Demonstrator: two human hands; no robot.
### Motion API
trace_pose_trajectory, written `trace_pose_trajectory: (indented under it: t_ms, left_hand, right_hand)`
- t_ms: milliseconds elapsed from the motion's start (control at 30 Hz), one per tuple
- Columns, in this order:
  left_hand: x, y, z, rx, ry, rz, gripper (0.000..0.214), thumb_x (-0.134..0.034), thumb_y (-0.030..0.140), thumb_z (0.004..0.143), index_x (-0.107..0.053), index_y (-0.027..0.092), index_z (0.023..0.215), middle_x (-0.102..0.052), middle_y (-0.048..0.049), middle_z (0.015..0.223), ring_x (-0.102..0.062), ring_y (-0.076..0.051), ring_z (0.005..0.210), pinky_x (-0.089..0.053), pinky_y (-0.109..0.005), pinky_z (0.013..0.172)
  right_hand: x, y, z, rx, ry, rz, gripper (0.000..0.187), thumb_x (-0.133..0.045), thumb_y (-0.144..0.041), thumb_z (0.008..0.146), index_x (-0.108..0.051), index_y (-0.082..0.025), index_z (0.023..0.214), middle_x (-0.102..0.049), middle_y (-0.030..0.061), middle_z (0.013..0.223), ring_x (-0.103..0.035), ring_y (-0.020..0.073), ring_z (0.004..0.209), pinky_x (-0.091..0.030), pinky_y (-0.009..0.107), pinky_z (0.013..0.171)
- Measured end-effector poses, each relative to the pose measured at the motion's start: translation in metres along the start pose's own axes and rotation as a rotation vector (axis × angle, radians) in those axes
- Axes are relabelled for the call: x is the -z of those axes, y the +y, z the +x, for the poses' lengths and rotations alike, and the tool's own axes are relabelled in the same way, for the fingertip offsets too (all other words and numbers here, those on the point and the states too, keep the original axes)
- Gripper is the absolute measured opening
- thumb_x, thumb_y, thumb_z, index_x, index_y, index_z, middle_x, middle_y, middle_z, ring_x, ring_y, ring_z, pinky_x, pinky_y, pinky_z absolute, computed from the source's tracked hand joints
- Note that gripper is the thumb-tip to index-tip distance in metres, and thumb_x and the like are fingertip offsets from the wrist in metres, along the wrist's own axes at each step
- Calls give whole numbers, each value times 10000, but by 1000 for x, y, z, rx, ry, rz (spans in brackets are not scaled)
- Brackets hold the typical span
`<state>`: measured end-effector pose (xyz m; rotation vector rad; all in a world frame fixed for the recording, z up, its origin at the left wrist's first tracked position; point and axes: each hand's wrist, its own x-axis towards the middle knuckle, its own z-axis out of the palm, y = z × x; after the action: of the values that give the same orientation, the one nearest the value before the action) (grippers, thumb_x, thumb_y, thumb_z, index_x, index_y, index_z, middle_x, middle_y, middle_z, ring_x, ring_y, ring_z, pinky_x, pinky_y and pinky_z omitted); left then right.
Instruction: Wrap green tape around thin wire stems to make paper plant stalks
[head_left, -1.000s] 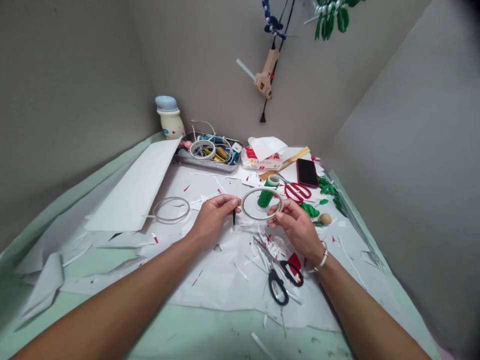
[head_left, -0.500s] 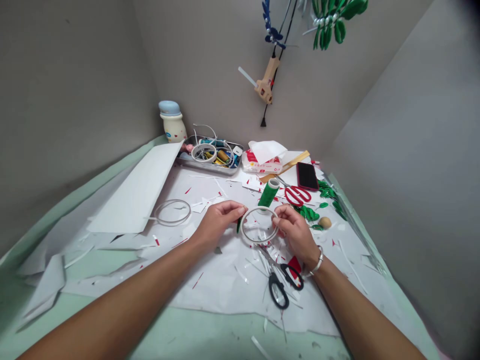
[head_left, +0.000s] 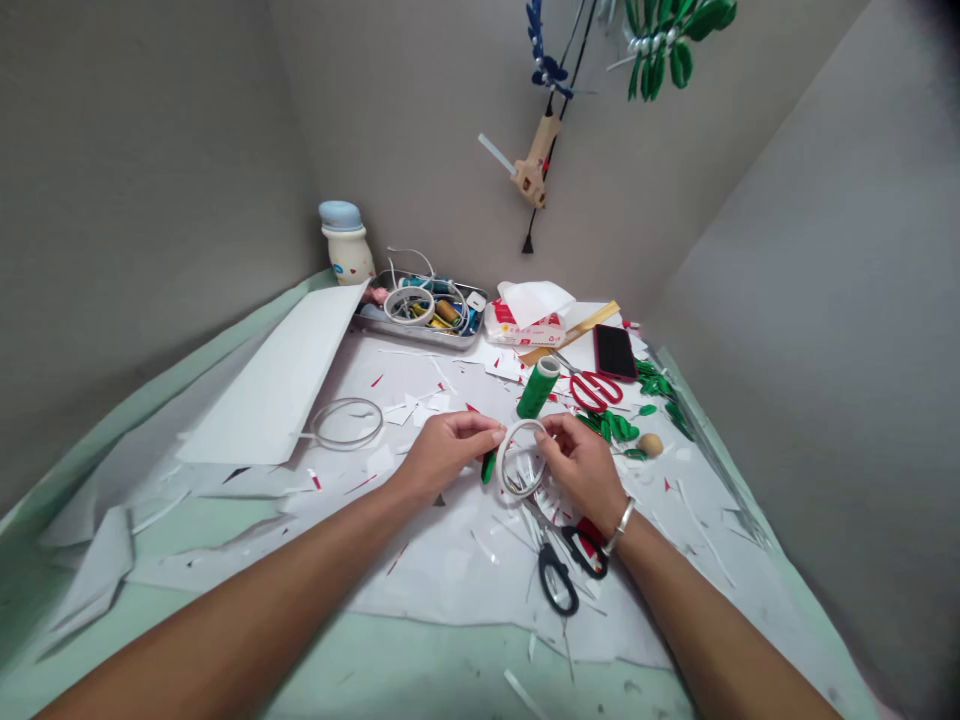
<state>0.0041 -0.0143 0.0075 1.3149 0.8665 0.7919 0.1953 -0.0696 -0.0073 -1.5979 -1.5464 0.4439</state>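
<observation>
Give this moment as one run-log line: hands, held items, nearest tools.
left hand: green strip | right hand: white ring | nearby: green thread spool, black-handled scissors

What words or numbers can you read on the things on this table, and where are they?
No words can be read. The red print on the tissue packet is too small and blurred, and the little marks on the cream-coloured bottle are too small to tell.
</observation>
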Motion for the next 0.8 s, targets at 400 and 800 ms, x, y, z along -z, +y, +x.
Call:
trace_pose_trajectory:
  t_ms: [400,800]
  left_hand:
    - [-4,2,-3,19,-35,-35,271,-711,358,695,-700,122,827,-684,-42,680,-605,-135,643,-467,-257,645]
    - [-3,-1,-3,-15,-70,-17,224,-701,323,719,-688,135,841,-694,-45,757,-627,-144,704,-465,-264,677]
  right_hand:
    - [-2,-24,-16,140,109,-107,140,-503,-282,864,-519,-192,970,-574,41,846,-551,166,728,-457,298,658]
    - [-7,-23,-17,87,-238,182,271,-550,-233,836,-476,-221,1096,-562,-38,702,-554,117,602,-437,232,570]
